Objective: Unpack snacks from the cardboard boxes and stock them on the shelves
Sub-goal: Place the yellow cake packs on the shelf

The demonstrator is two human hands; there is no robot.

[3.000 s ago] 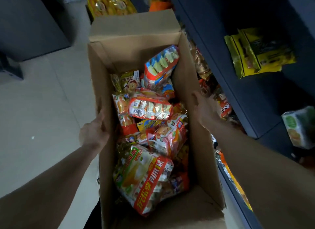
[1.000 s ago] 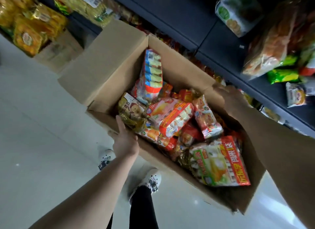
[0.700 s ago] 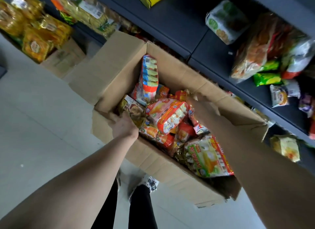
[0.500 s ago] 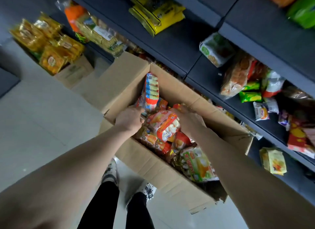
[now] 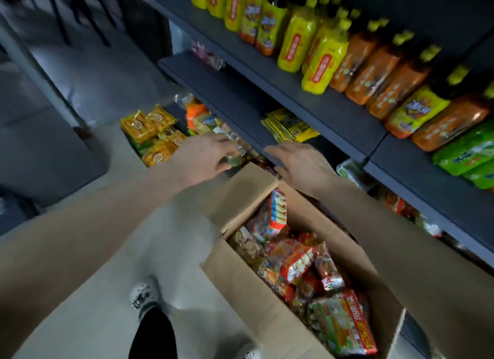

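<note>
The open cardboard box (image 5: 256, 302) stands on the floor by the dark shelves (image 5: 339, 118), filled with several red, orange and green snack packets (image 5: 294, 262). My left hand (image 5: 203, 155) is raised beyond the box's far flap and grips a small greenish snack packet (image 5: 236, 157), close to the edge of a lower shelf. My right hand (image 5: 299, 163) hovers beside it above the box's far corner, fingers stretched out and holding nothing. Both forearms reach across the box.
Yellow and orange drink bottles (image 5: 328, 51) line the upper shelf, with green packs (image 5: 465, 155) to their right. Yellow packets (image 5: 288, 126) lie on a middle shelf. Orange snack packs (image 5: 152, 134) are piled on the floor at left. My shoe (image 5: 144, 294) is left of the box.
Both hands have left the box and risen toward the shelves; my left hand now carries a small packet. The view has tilted up, showing the bottle shelf.
</note>
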